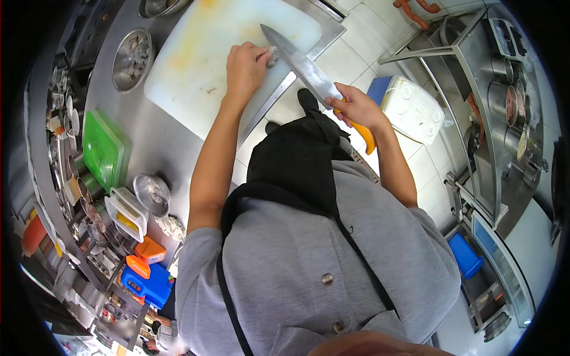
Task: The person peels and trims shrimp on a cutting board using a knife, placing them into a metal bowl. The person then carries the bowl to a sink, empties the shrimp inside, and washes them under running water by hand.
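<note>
My left hand [245, 72] is closed, its fingertips pinching a small greyish piece of raw food [273, 57] at the edge of the white cutting board [196, 74]; its exact kind is too small to make out. In my right hand [358, 108] is a large kitchen knife [306, 70], gripped by its yellow handle. The blade points up and left across the board's edge, close beside the grey piece. A metal bowl [133, 61] with similar greyish pieces stands left of the board. A tiny brownish scrap [211, 91] lies on the board.
On the steel counter [151, 133] are a green-lidded container [102, 151], a smaller metal bowl [152, 194] and a white basket [126, 212]. A white and blue cooler [411, 110] stands on the tiled floor to the right, near a metal rack [469, 118] with pots. Another person [163, 332] is at lower left.
</note>
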Action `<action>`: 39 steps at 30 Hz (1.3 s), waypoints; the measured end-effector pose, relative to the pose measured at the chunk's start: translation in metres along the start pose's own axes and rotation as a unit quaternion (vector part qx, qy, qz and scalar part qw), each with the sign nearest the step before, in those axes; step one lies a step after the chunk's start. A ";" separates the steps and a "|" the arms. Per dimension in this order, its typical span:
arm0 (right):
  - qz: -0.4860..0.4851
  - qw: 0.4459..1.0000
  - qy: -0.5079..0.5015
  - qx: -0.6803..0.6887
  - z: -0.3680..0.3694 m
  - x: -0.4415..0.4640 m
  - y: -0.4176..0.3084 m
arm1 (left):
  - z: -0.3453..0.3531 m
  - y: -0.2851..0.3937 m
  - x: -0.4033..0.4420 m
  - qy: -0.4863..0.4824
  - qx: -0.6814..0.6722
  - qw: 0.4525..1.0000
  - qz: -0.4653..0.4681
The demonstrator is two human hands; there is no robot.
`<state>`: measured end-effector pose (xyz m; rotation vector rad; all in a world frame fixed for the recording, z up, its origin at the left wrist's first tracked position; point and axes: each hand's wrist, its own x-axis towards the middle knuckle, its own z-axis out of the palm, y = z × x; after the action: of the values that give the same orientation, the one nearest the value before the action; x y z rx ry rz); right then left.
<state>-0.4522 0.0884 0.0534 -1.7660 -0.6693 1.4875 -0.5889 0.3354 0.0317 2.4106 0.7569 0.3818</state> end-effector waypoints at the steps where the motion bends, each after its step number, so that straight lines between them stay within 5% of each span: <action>1: 0.001 1.000 -0.001 0.000 0.000 -0.001 0.001 | 0.000 -0.001 -0.001 0.009 0.007 1.000 0.003; 8: 0.036 0.999 -0.008 -0.023 0.007 -0.022 0.014 | -0.008 0.002 -0.007 0.019 0.107 0.994 0.028; 10: 0.045 0.999 -0.010 -0.014 0.014 -0.030 0.019 | -0.006 0.005 -0.010 -0.002 0.033 0.998 -0.055; 14: 0.047 0.999 -0.009 0.022 0.030 -0.043 0.029 | 0.000 0.011 -0.019 -0.005 0.071 0.996 -0.053; 19: 0.058 0.995 0.023 0.072 0.054 -0.061 0.040 | 0.022 0.012 -0.030 0.062 -0.076 0.980 -0.173; 34: -0.015 0.997 0.066 0.033 0.111 -0.099 0.069 | 0.024 0.005 -0.030 0.082 0.053 0.993 -0.063; 39: -0.099 0.988 0.083 -0.087 0.119 -0.103 0.090 | 0.017 0.000 -0.029 0.069 0.096 0.992 -0.038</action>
<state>-0.5948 -0.0224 0.0349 -1.8698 -0.8811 1.1638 -0.6049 0.3107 0.0148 2.5451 0.9841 0.4685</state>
